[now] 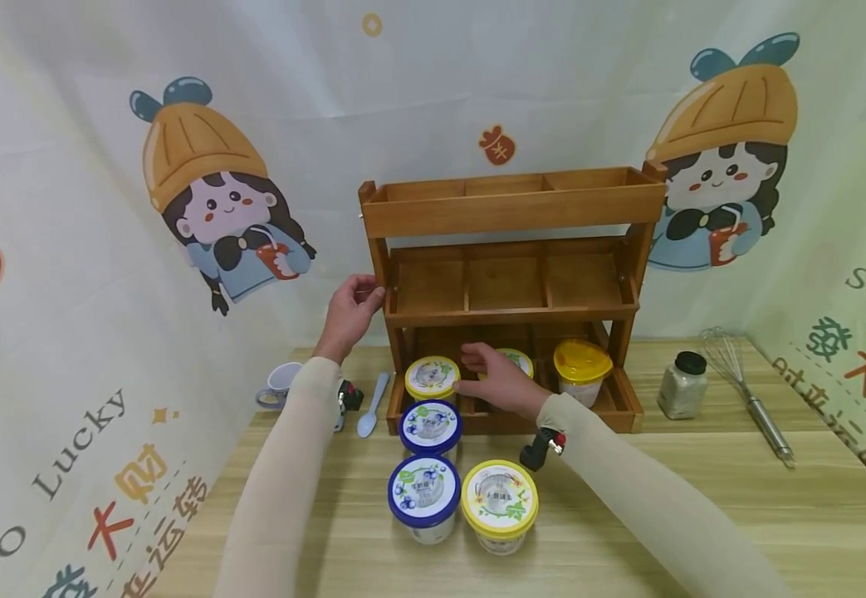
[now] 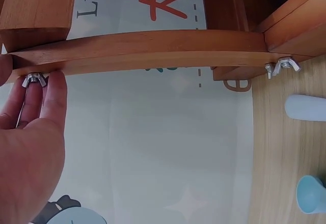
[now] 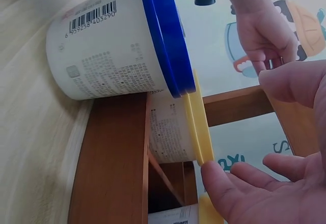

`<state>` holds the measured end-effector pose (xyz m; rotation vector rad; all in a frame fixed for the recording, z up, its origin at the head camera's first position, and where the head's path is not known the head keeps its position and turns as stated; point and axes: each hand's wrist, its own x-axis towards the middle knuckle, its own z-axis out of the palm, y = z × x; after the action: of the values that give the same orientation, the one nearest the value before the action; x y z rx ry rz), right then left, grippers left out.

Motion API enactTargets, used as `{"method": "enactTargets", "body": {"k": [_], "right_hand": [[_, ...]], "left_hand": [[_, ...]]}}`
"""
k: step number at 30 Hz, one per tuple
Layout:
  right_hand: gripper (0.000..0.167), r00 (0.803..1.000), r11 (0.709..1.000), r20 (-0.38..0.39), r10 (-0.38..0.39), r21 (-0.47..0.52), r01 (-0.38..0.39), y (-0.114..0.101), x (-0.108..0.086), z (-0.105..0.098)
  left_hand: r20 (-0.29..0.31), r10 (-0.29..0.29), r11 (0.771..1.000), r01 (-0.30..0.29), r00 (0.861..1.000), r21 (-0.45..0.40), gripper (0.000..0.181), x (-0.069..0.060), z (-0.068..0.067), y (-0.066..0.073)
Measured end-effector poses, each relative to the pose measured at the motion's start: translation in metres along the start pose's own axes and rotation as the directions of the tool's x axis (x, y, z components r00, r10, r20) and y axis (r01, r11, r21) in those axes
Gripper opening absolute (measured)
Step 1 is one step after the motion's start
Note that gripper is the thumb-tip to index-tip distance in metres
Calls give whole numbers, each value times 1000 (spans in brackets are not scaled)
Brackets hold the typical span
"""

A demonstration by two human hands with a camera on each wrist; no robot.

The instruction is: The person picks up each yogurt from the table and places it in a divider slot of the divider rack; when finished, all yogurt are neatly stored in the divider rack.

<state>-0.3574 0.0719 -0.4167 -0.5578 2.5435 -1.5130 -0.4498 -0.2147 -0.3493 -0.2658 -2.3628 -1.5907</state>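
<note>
My left hand [image 1: 350, 316] is at the left post of a wooden three-tier rack [image 1: 515, 216]. In the left wrist view its fingers [image 2: 55, 99] lie around a wing nut [image 2: 34, 79], with the thumb at the post's edge. My right hand [image 1: 503, 382], fingers loosely spread, hovers over the bottom tier and holds nothing. A fingertip meets the lid edge of a yellow-lidded tub [image 3: 170, 127] in the left bottom compartment. Another yellow-lidded tub [image 1: 516, 360] is partly hidden behind this hand. In front stands a blue-lidded tub [image 1: 430, 425].
Nearer me stand a second blue-lidded tub [image 1: 423, 490] and a yellow-lidded tub [image 1: 500, 498]. A yellow-topped container [image 1: 582, 363] occupies the right bottom compartment. Left are a mug [image 1: 283, 378] and a pale blue spoon [image 1: 369, 419]; right are a black-capped jar [image 1: 682, 386] and a whisk [image 1: 757, 407].
</note>
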Motion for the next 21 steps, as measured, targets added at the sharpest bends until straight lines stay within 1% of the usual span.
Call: {"method": "enactTargets", "body": {"k": [4, 8, 16, 21], "right_hand": [[74, 1000, 1000, 2, -3, 7, 3, 3, -7, -4], [75, 1000, 1000, 10, -8, 12, 8, 5, -16, -7], [71, 997, 998, 38, -69, 14, 68, 10, -35, -11], [68, 994, 994, 46, -102, 28, 101, 13, -44, -13]], "left_hand": [[-11, 25, 1000, -25, 1000, 10, 41, 1, 0, -1], [-5, 32, 999, -32, 999, 6, 42, 0, 1, -1], [-9, 32, 999, -32, 999, -6, 42, -2, 2, -4], [-15, 58, 998, -58, 998, -24, 41, -1, 2, -5]]}}
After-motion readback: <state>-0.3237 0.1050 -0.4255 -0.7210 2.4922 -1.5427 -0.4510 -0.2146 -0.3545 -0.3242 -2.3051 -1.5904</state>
